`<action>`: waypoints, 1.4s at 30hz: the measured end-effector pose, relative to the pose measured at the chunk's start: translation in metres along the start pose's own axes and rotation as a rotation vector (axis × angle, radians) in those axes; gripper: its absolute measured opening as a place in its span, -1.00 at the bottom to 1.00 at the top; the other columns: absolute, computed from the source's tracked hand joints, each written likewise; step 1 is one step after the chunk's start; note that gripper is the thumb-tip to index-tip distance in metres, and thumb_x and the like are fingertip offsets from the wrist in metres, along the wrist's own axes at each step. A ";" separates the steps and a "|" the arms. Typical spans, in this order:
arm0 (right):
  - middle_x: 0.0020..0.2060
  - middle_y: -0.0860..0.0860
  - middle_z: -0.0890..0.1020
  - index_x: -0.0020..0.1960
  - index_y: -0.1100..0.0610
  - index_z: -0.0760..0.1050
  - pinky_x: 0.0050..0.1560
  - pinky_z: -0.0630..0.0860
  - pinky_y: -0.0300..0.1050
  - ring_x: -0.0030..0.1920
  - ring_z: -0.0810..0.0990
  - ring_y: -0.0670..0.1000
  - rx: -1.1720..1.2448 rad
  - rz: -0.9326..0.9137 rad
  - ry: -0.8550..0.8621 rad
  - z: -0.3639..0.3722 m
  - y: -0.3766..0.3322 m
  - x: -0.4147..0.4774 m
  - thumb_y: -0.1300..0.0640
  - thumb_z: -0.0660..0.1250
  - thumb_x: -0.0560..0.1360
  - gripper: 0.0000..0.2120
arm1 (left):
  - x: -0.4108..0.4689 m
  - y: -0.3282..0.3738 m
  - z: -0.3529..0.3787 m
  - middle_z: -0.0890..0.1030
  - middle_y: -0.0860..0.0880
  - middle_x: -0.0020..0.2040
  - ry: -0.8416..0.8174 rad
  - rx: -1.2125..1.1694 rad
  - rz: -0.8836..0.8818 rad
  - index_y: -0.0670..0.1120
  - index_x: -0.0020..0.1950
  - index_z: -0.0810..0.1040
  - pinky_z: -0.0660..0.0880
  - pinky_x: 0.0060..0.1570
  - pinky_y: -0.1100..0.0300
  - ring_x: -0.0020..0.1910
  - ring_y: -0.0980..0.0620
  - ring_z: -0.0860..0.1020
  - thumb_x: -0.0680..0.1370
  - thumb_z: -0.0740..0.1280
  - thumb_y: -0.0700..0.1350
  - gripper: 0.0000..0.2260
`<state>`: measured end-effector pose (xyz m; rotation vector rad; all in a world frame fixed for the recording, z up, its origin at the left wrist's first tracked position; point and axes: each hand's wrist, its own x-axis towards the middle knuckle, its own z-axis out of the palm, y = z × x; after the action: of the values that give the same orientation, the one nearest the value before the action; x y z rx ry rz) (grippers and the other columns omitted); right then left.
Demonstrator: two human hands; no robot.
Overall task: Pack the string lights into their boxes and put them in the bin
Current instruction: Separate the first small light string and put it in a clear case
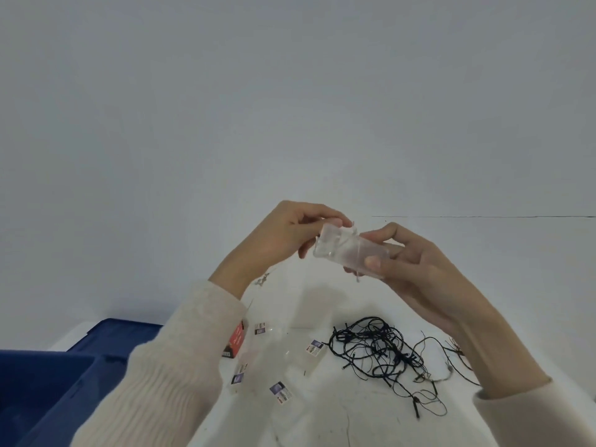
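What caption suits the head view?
Left hand and right hand hold a clear box above tangled black string lights.

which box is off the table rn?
The clear box held up by left hand and right hand; the labelled clear boxes and the red box lie on the table.

A bare, pale grey wall (290,91) fills the upper half of my view, unbroken and evenly lit. Below it lies my white table (522,253), its far edge marked on the right by a thin dark line (483,216) against the wall. The light is soft and cool, casting only faint shadows on the tabletop.
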<state>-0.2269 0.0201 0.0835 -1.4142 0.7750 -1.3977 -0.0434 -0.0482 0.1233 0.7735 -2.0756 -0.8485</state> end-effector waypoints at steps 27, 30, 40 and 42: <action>-0.19 -0.07 0.66 -0.09 -0.06 0.57 0.02 0.52 -0.22 -0.15 0.60 -0.08 -0.726 -0.272 0.415 -0.005 0.011 0.023 0.26 0.44 0.39 -0.77 | -0.040 0.040 0.041 0.46 0.06 -0.05 0.055 1.041 0.122 0.02 0.11 0.46 0.38 -0.12 0.11 -0.02 -0.05 0.51 0.65 -0.03 0.03 -0.71; -0.21 -0.08 0.67 -0.06 -0.07 0.59 0.09 0.54 -0.11 -0.10 0.62 0.01 -0.775 -0.196 0.256 -0.005 0.013 0.017 0.27 0.43 0.38 -0.73 | -0.031 0.042 0.023 0.41 0.10 -0.12 0.084 1.009 0.207 0.06 0.14 0.52 0.44 -0.11 0.09 -0.05 -0.02 0.52 0.63 0.05 0.05 -0.72; -0.23 0.08 0.66 -0.05 0.17 0.51 -0.09 0.50 -0.28 -0.16 0.62 0.03 -0.127 0.033 -0.060 -0.002 0.011 0.005 0.37 0.47 0.26 -0.69 | -0.004 -0.006 0.002 0.62 -0.03 -0.33 0.089 0.076 0.026 -0.06 -0.16 0.67 0.38 -0.44 0.34 -0.43 0.14 0.45 0.47 0.41 -0.15 -0.95; -0.24 0.11 0.65 -0.09 0.15 0.55 -0.10 0.52 -0.26 -0.19 0.59 0.05 0.099 0.013 -0.057 0.000 0.013 0.010 0.33 0.55 0.16 -0.63 | -0.007 -0.015 0.005 0.60 -0.10 -0.38 0.072 -0.100 -0.031 -0.12 -0.17 0.65 0.35 -0.42 0.29 -0.43 0.05 0.43 0.49 0.35 -0.28 -0.88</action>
<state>-0.2231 0.0068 0.0753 -1.3644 0.6684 -1.3619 -0.0402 -0.0502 0.1061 0.7729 -1.9474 -0.9211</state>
